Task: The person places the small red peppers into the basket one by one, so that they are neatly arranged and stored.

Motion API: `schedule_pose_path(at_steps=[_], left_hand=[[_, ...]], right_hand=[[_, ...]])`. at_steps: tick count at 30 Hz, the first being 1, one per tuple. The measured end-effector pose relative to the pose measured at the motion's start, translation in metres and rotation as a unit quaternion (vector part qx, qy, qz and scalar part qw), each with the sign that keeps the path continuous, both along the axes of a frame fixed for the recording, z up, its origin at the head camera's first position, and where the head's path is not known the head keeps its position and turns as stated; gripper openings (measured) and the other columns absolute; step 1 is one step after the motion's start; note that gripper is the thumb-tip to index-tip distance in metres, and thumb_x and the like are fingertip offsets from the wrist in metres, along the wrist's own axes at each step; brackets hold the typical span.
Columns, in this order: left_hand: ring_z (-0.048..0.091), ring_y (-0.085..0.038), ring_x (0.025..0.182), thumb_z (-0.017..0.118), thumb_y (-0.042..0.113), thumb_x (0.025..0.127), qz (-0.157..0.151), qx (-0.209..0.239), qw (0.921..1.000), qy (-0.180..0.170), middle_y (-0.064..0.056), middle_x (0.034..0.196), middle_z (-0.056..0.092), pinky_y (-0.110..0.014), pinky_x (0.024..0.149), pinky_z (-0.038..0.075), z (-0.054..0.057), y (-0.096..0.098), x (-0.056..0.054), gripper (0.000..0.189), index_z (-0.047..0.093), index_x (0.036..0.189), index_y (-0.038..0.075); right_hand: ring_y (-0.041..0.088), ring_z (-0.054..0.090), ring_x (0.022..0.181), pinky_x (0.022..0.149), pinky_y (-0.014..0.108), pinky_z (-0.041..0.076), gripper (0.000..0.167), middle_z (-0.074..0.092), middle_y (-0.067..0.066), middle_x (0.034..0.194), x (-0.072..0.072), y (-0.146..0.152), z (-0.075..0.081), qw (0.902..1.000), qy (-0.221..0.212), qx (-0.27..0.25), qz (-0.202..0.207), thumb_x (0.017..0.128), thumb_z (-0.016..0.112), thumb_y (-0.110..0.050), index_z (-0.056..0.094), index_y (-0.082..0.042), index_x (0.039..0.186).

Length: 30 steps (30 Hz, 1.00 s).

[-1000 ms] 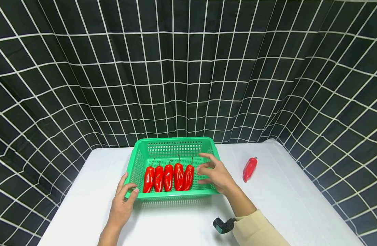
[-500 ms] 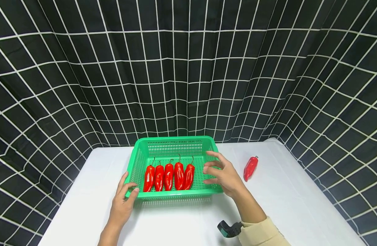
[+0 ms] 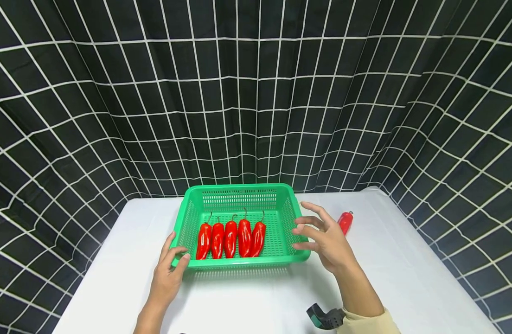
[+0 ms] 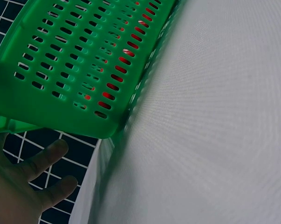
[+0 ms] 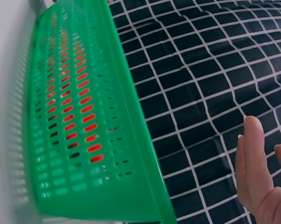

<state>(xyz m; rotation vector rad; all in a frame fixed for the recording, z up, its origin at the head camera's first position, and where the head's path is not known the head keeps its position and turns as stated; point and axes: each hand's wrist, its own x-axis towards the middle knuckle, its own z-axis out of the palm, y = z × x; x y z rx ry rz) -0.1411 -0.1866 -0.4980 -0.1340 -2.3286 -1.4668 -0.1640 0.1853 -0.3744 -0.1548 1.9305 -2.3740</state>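
Note:
A green plastic basket [image 3: 247, 262] with slotted walls sits on the white table. Several glossy red chili peppers [image 3: 230, 239] lie side by side in its left and middle part, stems pointing away. My left hand [image 3: 167, 276] is at the near left corner, with thumb and index finger curled over the rim; in the left wrist view two other fingers [image 4: 47, 161] stand spread off the wall. Nothing is in my right hand [image 3: 329, 239], held with parted fingers over the basket's right rim. Beyond it, a lone red pepper [image 3: 345, 221] lies on the table, partly hidden by the hand.
A white cloth [image 3: 406, 260] covers the table. Dark curtains [image 3: 256, 93] with a white grid surround the back and sides. A black wrist device [image 3: 324, 317] is strapped near the beige right sleeve [image 3: 370, 323].
My right hand has moved right, from above the basket's inside to its right rim, toward the lone pepper. The left hand keeps its place at the corner, and the peppers lie as before.

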Motion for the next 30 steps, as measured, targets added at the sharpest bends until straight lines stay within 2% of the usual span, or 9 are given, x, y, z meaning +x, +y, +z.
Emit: schedule_pose_path(at_steps=[8,12,14,18,21,25,28,30], left_hand=[[0.027,-0.036,0.137,0.057,0.017,0.098,0.011,-0.016,0.9998,-0.006,-0.001,0.156,0.024,-0.050,0.088,0.039,-0.001,0.001,0.000,0.018,0.062,0.109,0.004],[0.024,-0.036,0.139,0.057,0.018,0.098,0.006,-0.006,1.0000,-0.004,-0.002,0.156,0.025,-0.058,0.098,0.030,-0.001,0.001,0.000,0.018,0.063,0.108,0.003],[0.024,-0.036,0.139,0.057,0.018,0.098,0.005,-0.006,1.0000,-0.003,-0.002,0.156,0.025,-0.058,0.099,0.030,-0.001,0.001,0.000,0.018,0.063,0.108,0.004],[0.028,-0.035,0.137,0.057,0.019,0.098,0.013,-0.019,0.9997,-0.004,-0.001,0.156,0.025,-0.048,0.088,0.039,-0.001,0.001,0.000,0.018,0.063,0.108,0.005],[0.029,-0.034,0.136,0.058,0.018,0.098,0.017,-0.023,0.9996,-0.006,0.000,0.156,0.025,-0.046,0.083,0.041,-0.001,0.001,0.000,0.017,0.063,0.108,0.005],[0.026,-0.035,0.138,0.058,0.015,0.097,0.009,-0.009,0.9999,-0.002,0.000,0.156,0.025,-0.053,0.095,0.034,-0.002,0.001,0.000,0.014,0.063,0.107,0.006],[0.025,-0.035,0.139,0.059,0.016,0.097,0.005,-0.003,1.0000,0.000,-0.001,0.155,0.026,-0.058,0.100,0.028,-0.002,0.000,-0.001,0.014,0.064,0.106,0.006],[0.025,-0.034,0.138,0.058,0.017,0.097,0.007,-0.006,1.0000,-0.003,0.000,0.156,0.025,-0.055,0.097,0.032,-0.002,0.001,-0.001,0.014,0.064,0.106,0.007]], right_hand=[[0.029,0.064,0.089,0.070,0.054,0.054,0.059,0.047,0.027,0.117,0.007,0.017,0.000,0.9997,0.024,-0.006,-0.006,0.090,0.065,-0.001,0.041,-0.013,0.142],[0.026,0.065,0.089,0.070,0.054,0.054,0.060,0.048,0.026,0.116,0.009,0.027,0.000,0.9993,0.033,-0.002,-0.017,0.090,0.065,0.000,0.040,-0.012,0.142],[0.026,0.065,0.090,0.070,0.053,0.054,0.060,0.049,0.025,0.116,0.009,0.032,0.001,0.9990,0.037,0.001,-0.024,0.090,0.065,0.000,0.040,-0.012,0.142],[0.025,0.065,0.092,0.070,0.051,0.054,0.058,0.051,0.022,0.115,0.010,0.043,0.003,0.9984,0.040,0.001,-0.039,0.091,0.065,-0.001,0.040,-0.013,0.142],[0.025,0.065,0.092,0.070,0.050,0.054,0.057,0.053,0.020,0.114,0.009,0.050,0.004,0.9980,0.037,-0.007,-0.050,0.091,0.065,0.000,0.041,-0.013,0.141],[0.024,0.065,0.091,0.070,0.050,0.054,0.057,0.053,0.018,0.114,0.007,0.059,0.004,0.9975,0.035,-0.018,-0.059,0.091,0.064,0.001,0.041,-0.014,0.141],[0.023,0.065,0.090,0.069,0.048,0.055,0.058,0.053,0.018,0.114,0.005,0.065,0.003,0.9970,0.032,-0.014,-0.068,0.091,0.064,0.000,0.041,-0.015,0.141],[0.023,0.065,0.089,0.068,0.047,0.055,0.058,0.052,0.018,0.114,0.003,0.068,0.002,0.9967,0.031,-0.010,-0.075,0.091,0.064,-0.001,0.040,-0.015,0.142]])
